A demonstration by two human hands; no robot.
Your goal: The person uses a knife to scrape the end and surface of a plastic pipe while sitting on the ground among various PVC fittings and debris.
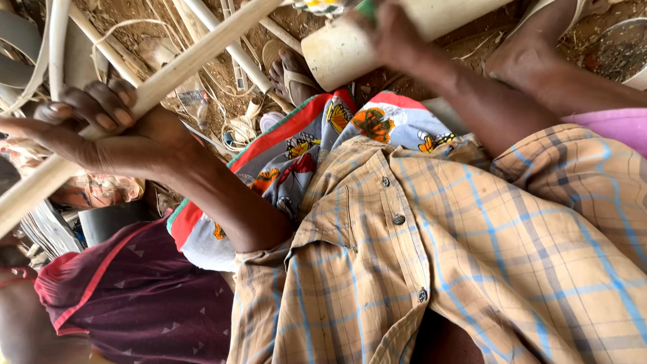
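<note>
My left hand [101, 131] is at the left, fingers wrapped around a long pale stick [202, 50] that runs diagonally from the lower left edge up to the top middle. My right hand [394, 34] reaches to the top middle and grips a thick pale tube [337, 54], whose round end faces left. Below the hands lie my checked tan shirt [458, 256] and a colourful flowered cloth [303, 155] over my lap.
Several thin pale canes [229, 47] and curled shavings [239, 128] lie on the brown dirt ground. A foot in a sandal [290, 71] rests beside the tube. A person in maroon cloth [141, 290] sits at the lower left. White strips [57, 40] hang at the top left.
</note>
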